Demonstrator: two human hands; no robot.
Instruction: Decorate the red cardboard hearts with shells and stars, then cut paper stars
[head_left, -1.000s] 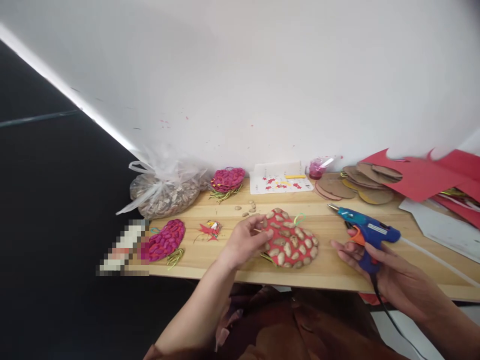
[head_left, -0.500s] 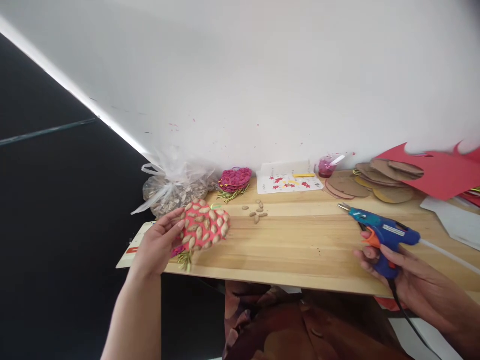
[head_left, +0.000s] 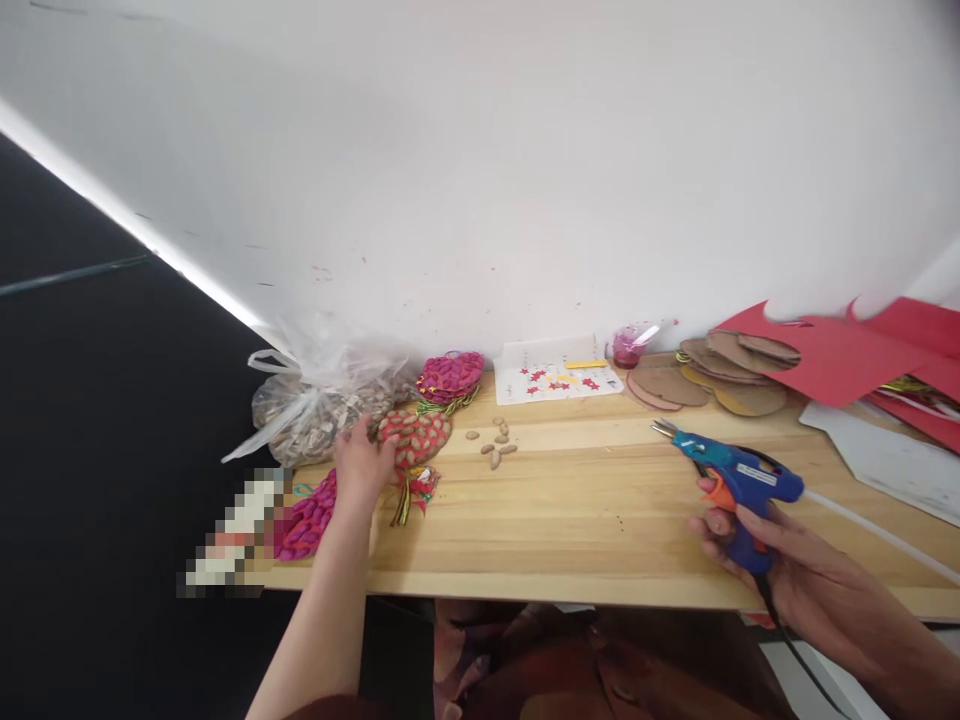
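Observation:
My left hand [head_left: 363,462] grips the left edge of a red disc covered with peanuts [head_left: 418,438], low over the back left of the table. Below the disc hangs a yellow-green tassel [head_left: 402,503] beside a small red piece. My right hand [head_left: 787,555] is wrapped round a blue glue gun [head_left: 750,478], its orange trigger under the fingers and its metal nozzle pointing left. A white glue stick sticks out of its rear. Several loose peanuts [head_left: 496,450] lie on the table between my hands. A purple-pink beaded-looking piece [head_left: 309,520] lies partly behind my left forearm.
A tied clear plastic bag [head_left: 300,415] of peanuts stands at the back left, next to a purple-pink piece [head_left: 452,376] with a tassel. Along the wall are paper with red stars [head_left: 525,390], a pink cup [head_left: 628,347], cardboard discs [head_left: 739,365] and red sheets [head_left: 832,355].
My left hand has carried the peanut-covered disc lower and back, next to the bag, uncovering the purple-pink piece near the table's left end. My right hand keeps the glue gun about where it was.

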